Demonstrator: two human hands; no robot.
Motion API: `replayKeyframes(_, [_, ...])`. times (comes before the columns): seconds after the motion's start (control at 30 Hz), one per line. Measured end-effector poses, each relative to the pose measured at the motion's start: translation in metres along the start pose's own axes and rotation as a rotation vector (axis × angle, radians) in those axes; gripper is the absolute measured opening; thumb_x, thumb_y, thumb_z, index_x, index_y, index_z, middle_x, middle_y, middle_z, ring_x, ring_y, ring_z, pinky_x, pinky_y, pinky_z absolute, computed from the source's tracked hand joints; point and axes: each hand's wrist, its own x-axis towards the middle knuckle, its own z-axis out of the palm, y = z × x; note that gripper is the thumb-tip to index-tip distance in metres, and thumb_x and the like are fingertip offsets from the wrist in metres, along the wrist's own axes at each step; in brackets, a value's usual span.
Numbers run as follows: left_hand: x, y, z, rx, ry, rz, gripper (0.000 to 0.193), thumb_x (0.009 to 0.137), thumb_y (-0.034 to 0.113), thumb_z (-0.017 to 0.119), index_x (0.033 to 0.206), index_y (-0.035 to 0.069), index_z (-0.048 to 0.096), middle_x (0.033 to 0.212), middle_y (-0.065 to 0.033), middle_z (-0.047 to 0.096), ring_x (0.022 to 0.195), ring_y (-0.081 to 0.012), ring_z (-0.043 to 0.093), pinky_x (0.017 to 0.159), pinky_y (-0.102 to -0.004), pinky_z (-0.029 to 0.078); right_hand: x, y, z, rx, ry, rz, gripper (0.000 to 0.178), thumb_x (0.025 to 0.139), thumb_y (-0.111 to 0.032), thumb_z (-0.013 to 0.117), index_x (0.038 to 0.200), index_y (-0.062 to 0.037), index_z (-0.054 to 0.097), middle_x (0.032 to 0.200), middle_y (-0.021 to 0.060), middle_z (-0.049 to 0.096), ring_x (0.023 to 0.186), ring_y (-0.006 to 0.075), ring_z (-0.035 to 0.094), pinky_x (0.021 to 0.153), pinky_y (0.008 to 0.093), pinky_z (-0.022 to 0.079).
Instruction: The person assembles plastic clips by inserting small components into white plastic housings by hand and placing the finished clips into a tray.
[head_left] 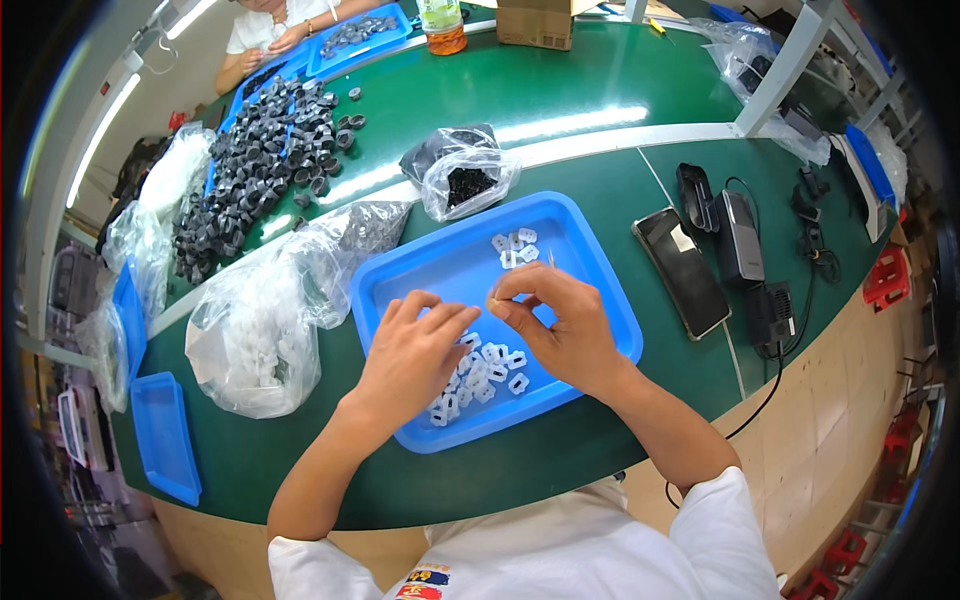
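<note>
Over a blue tray (590, 375), my left hand (408, 352) hangs with bent fingers, closed around something I cannot make out. Small white plastic parts (497, 353) with slots lie in a pile below its fingertips, and I cannot tell whether one is in its grip. My right hand (565, 325) is at the tray's right side, thumb and forefinger pinched together. Whatever sits between those tips is too small to name. A smaller group of white parts (520, 246) lies near the tray's far side, beyond my right hand.
Beyond the tray stands an open bag of small black parts (468, 185). Left of it are a clear bag of white parts (265, 350), a heap of dark caps (265, 165) and a small blue tray (167, 435). A phone (682, 272) and charger (770, 315) lie right. Another person (285, 30) works opposite.
</note>
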Motion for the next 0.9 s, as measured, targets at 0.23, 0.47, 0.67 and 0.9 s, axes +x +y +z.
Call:
replayKeyframes(0.23, [0.010,0.006,-0.004,0.398,-0.162,0.239,0.026,0.074,0.009,0.071,0.099,0.006,0.064,0.101,-0.0020,0.064,0.099,-0.0216,0.053,0.085,-0.0382,0.036,0.004,-0.012,-0.005,-0.142,0.040,-0.165,0.011,0.078,-0.006,0.072,0.084,-0.0045,0.063,0.073,0.0048,0.059,0.059,0.0179,0.058,0.052,0.0259,0.048])
replayKeyframes(0.47, [0.019,0.007,-0.007,0.234,-0.319,0.154,0.015,0.077,0.007,0.067,0.091,0.004,0.063,0.092,-0.0060,0.062,0.095,-0.0247,0.054,0.080,-0.0395,0.040,0.000,-0.023,-0.011,-0.083,-0.051,-0.048,0.011,0.082,-0.012,0.070,0.086,-0.0049,0.064,0.066,0.0058,0.061,0.056,0.0137,0.060,0.050,0.0243,0.047])
replayKeyframes(0.67, [0.006,-0.001,-0.012,-0.143,-0.115,0.033,0.017,0.080,0.001,0.065,0.096,0.002,0.066,0.091,-0.0086,0.061,0.073,-0.0226,0.063,0.062,-0.0329,0.052,-0.008,-0.031,-0.012,0.170,-0.166,0.316,0.017,0.087,-0.018,0.069,0.085,-0.0016,0.064,0.062,0.0049,0.061,0.053,0.0069,0.056,0.049,0.0224,0.045])
replayKeyframes(0.9, [-0.050,0.004,-0.016,-1.212,0.090,-0.463,0.023,0.089,0.003,0.061,0.112,-0.002,0.062,0.097,-0.0079,0.058,0.083,-0.0178,0.066,0.072,-0.0265,0.058,-0.014,-0.042,0.006,0.295,-0.306,0.293,0.014,0.087,-0.013,0.067,0.091,0.0001,0.066,0.066,0.0052,0.065,0.058,0.0088,0.062,0.052,0.0233,0.050])
